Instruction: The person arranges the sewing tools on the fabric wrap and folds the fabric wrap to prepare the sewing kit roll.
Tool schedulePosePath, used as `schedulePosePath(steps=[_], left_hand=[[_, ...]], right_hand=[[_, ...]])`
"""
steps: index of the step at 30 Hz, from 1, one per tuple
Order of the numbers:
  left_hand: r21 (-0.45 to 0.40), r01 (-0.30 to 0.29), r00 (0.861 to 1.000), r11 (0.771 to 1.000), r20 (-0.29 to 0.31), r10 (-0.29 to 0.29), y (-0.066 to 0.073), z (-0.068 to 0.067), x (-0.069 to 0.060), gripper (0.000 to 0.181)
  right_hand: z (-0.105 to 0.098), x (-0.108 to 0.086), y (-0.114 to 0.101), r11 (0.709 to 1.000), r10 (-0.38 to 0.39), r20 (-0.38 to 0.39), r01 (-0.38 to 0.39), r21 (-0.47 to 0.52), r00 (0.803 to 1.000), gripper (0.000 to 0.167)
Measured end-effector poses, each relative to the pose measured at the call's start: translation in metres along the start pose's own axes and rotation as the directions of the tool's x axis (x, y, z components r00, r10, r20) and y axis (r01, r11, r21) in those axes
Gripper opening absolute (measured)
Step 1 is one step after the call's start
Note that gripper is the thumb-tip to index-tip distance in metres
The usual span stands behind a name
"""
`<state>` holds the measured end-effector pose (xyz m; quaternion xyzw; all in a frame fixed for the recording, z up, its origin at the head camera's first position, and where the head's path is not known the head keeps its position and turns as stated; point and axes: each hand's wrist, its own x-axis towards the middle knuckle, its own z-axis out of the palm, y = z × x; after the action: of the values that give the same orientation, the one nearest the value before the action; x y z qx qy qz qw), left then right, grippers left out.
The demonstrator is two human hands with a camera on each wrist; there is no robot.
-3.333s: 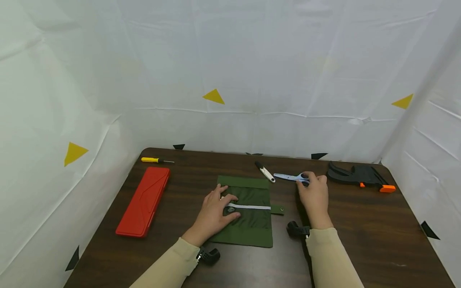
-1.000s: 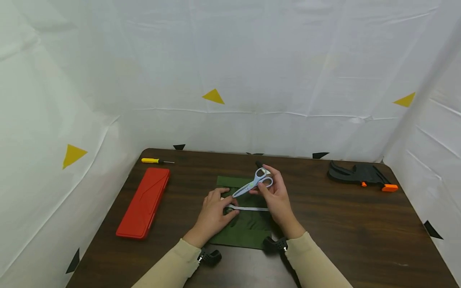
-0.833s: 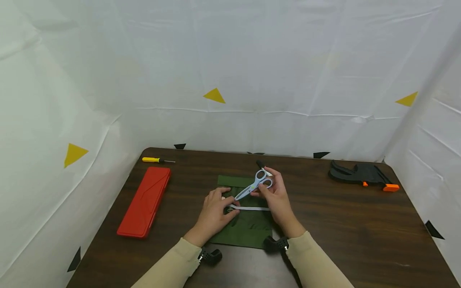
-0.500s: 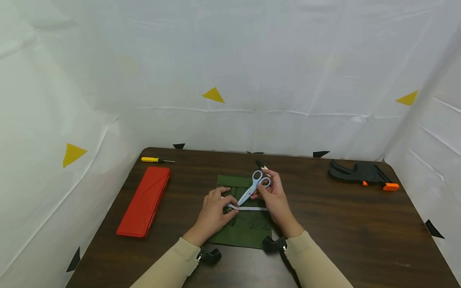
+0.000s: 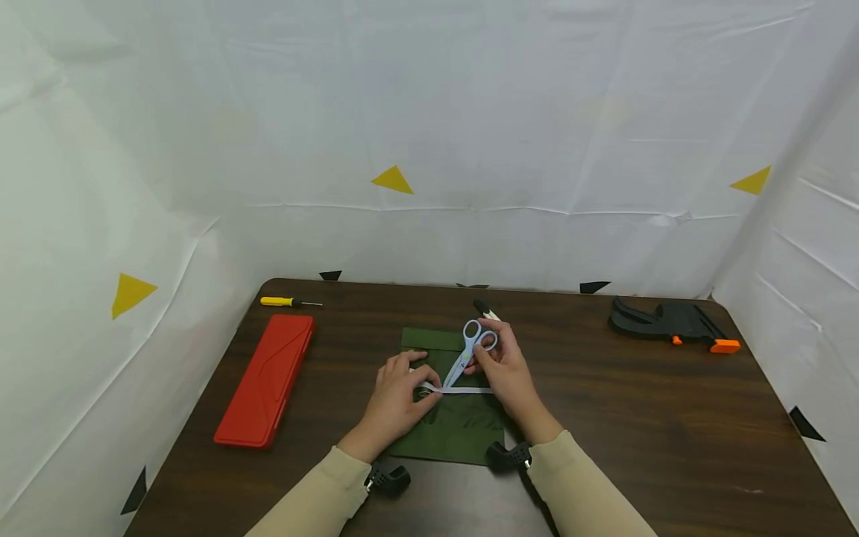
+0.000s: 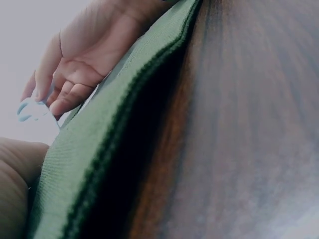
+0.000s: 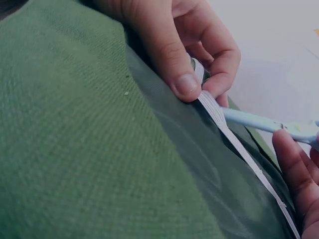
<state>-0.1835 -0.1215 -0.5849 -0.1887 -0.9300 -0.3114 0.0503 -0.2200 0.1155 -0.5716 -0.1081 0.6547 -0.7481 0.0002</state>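
Observation:
A green fabric tool roll (image 5: 463, 444) lies spread on the table, a white elastic band (image 5: 473, 390) running across it. My left hand (image 5: 396, 399) rests on its left part; thumb and finger pinch the band, raising a loop beside the fingers in the right wrist view. With my right hand (image 5: 510, 373) I hold pale blue scissors (image 5: 459, 365) near their handles, blades shut and slanting down to the left. In the right wrist view the scissors' tip (image 7: 234, 115) meets the band (image 7: 239, 147) right beside the left fingertips; whether it passes beneath is hidden.
A red case (image 5: 265, 380) lies at left, with a yellow-handled screwdriver (image 5: 278, 301) behind it. Behind my right hand is a black-and-white tool (image 5: 485, 308), partly covered. A black clamp with orange parts (image 5: 671, 322) lies at the table's far right. White sheets enclose the table.
My right hand picked up the scissors from the right of the roll and brought them left over it. Their tip then came down to the band by my left fingers. The left hand stayed in place.

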Motion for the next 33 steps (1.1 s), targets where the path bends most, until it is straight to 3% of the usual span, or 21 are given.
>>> schedulePosePath(steps=[5,18,26,33], left_hand=[[0.006,-0.002,1.000,1.000,0.003,0.002,-0.0004,-0.0002,0.0004,0.014],[0.004,-0.003,1.000,1.000,0.009,0.003,0.0002,-0.0016,-0.0009,0.013],[-0.006,-0.006,1.000,1.000,0.015,0.006,-0.0004,-0.0028,-0.0019,0.017],[0.004,0.003,0.999,1.000,0.036,-0.003,0.0006,-0.0047,-0.0020,0.029]], right_hand=[[0.0005,-0.0004,-0.0016,0.999,0.007,0.048,-0.004,-0.051,0.999,0.052],[0.0018,0.0006,-0.0006,0.990,0.052,0.054,-0.044,-0.132,0.997,0.050],[0.0036,0.0009,0.0021,0.968,0.036,0.084,-0.013,-0.252,0.996,0.045],[0.0053,-0.0001,-0.0001,0.925,0.048,0.123,0.003,-0.380,0.991,0.044]])
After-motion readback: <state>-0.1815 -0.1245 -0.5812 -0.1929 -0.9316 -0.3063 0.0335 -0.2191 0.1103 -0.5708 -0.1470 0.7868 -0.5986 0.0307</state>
